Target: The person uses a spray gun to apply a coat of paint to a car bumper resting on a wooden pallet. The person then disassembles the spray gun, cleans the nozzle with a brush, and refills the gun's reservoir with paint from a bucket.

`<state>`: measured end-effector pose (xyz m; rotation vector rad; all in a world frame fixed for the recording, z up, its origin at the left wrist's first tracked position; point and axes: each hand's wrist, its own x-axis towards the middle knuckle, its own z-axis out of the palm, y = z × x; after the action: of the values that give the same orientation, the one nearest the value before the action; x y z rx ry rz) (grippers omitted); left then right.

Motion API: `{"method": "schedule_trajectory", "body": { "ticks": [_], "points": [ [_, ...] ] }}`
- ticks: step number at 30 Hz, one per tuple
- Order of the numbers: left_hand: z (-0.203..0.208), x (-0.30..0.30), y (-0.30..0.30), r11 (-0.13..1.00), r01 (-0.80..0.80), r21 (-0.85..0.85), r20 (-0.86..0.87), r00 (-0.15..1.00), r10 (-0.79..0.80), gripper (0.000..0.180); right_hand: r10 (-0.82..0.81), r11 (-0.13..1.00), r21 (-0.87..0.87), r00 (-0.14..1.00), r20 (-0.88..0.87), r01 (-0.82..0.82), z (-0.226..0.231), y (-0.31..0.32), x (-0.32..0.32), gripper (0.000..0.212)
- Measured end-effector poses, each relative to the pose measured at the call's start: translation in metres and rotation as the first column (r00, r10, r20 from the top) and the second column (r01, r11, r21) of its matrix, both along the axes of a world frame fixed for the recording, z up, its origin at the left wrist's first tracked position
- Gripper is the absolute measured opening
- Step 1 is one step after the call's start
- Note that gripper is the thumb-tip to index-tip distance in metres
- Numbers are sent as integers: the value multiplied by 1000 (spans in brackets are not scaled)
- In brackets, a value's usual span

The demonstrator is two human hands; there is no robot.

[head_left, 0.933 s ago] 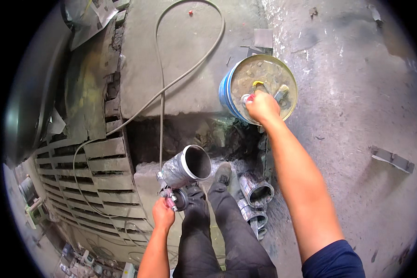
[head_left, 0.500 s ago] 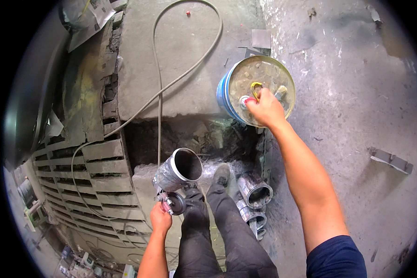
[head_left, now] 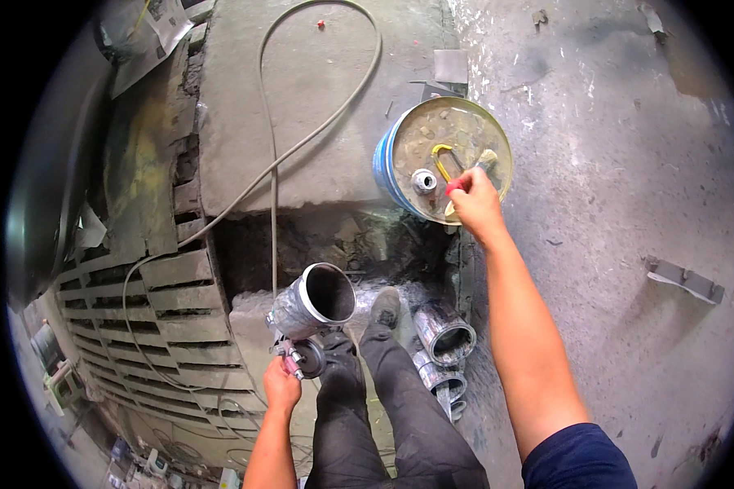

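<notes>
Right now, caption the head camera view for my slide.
Left hand gripping a spray gun, right hand holding a red object over a blue drum.

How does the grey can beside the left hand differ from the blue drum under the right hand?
Size: the blue drum looks clearly wider than the grey can.
Colour: the grey can has stained grey sides, while the blue drum has blue sides.
Top: the grey can shows an open mouth and a dark inside; the blue drum shows a dirty brown top, bearing a brush and a yellow hook.
Both are round, with a visible rim.
</notes>
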<state>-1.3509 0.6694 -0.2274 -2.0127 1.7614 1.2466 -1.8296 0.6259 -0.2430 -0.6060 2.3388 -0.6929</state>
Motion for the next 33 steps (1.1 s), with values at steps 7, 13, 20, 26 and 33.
{"method": "schedule_trajectory", "body": {
  "ticks": [7,13,20,26,33],
  "points": [
    [-11,16,7,999,-42,-5,-35,999,42,11,-332,708,-212,583,742,674,3,54,-11,33],
    [0,7,1,1000,-21,19,6,1000,20,12,-457,589,-80,412,788,804,-22,53,-24,19],
    [-3,6,4,1000,12,-20,5,1000,-12,11,-115,953,250,968,-221,171,-44,7,-18,42],
    [6,-7,2,999,3,46,-40,999,-1,12,-381,920,17,880,283,392,-25,26,-39,24],
    [24,-7,1,988,152,5,115,982,-152,16,-371,856,-115,754,541,504,21,92,-18,12]
  ]
}}
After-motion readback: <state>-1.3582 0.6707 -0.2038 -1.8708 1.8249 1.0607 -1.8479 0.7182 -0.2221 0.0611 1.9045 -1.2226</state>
